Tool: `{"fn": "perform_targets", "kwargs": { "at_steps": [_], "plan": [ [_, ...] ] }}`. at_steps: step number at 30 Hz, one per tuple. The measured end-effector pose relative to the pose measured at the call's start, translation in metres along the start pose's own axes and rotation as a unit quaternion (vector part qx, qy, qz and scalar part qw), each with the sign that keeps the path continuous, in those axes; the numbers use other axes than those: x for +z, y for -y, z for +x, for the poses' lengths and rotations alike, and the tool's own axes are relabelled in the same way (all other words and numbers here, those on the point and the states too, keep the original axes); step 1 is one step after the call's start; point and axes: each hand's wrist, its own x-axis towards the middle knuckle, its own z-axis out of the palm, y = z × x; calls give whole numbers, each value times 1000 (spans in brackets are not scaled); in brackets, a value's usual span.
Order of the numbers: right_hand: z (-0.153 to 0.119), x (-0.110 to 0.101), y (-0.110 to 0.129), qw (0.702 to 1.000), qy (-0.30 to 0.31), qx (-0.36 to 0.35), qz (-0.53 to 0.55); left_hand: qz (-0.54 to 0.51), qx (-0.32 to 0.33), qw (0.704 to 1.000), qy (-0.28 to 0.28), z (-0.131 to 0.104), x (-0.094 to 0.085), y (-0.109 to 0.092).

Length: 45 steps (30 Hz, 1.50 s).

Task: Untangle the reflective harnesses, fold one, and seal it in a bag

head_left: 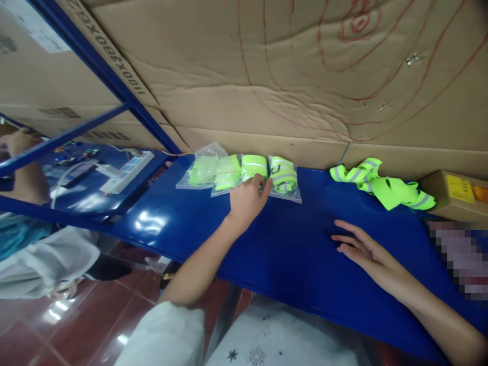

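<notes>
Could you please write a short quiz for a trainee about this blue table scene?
1. True or false: the left hand rests on the bagged green bands.
2. What lies loose on the blue table, near the cardboard wall? A) unbagged green reflective bands B) scissors C) a cup
3. Does the right hand hold anything?

Key: 1 true; 2 A; 3 no, it lies flat and open on the table.

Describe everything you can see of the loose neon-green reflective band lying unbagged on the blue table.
The loose band is neon yellow-green fabric with grey reflective stripes running along it. It lies unbagged in a twisted, looped heap on the blue table, close to the cardboard wall behind and just left of a small cardboard box. Neither hand touches it: the right hand rests flat on the table in front of it, and the left hand is at the bagged bands.
</notes>
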Motion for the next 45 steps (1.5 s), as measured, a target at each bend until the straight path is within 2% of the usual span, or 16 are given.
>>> {"fn": "perform_targets", "kwargs": {
  "at_steps": [2, 4, 6, 9, 11, 13, 15, 19, 27, 31, 35, 38, 42, 45],
  "plan": [
    [2, 2, -2, 1000, -5, -12, -5, 76, 68, 994, -29, -7, -2, -12],
    [5, 4, -4, 1000, -16, -19, -10, 141, 157, 977, -36, -9, 6, -27],
    [8, 5, -4, 999, -23, -22, -8, 168, 228, 959, -20, -3, 24, -43],
    [10, 4, -3, 999, -24, -26, 0, 212, 282, 936, -6, 16, 58, -56],
    [10, 3, -5, 999, -18, -26, 3, 259, 267, 928, -7, 30, 76, -52],
    [9, 2, -8, 1000, -11, -29, -3, 275, 222, 935, -2, 41, 87, -40],
    [10, 1, -14, 999, -10, -40, -21, 279, 191, 941, -2, 45, 90, -26],
    [12, 0, -25, 996, -23, -63, -54, 285, 179, 942, -4, 44, 88, -8],
    [17, 0, -25, 999, -22, -47, -15, 284, 164, 945, 8, 57, 89, -12],
    [16, -1, -23, 998, -15, -51, -31, 276, 168, 946, -1, 58, 89, -12],
    [15, -2, -29, 994, -10, -74, -80, 266, 180, 947, -9, 50, 84, -12],
    [15, -3, -36, 992, -6, -89, -94, 257, 197, 946, -23, 49, 69, -14],
    [16, -3, -40, 991, -7, -86, -102, 254, 204, 943, -68, 56, 32, -8],
    [16, -3, -37, 991, -8, -82, -110, 252, 137, 951, -117, 64, -5, 13]
  ]
}}
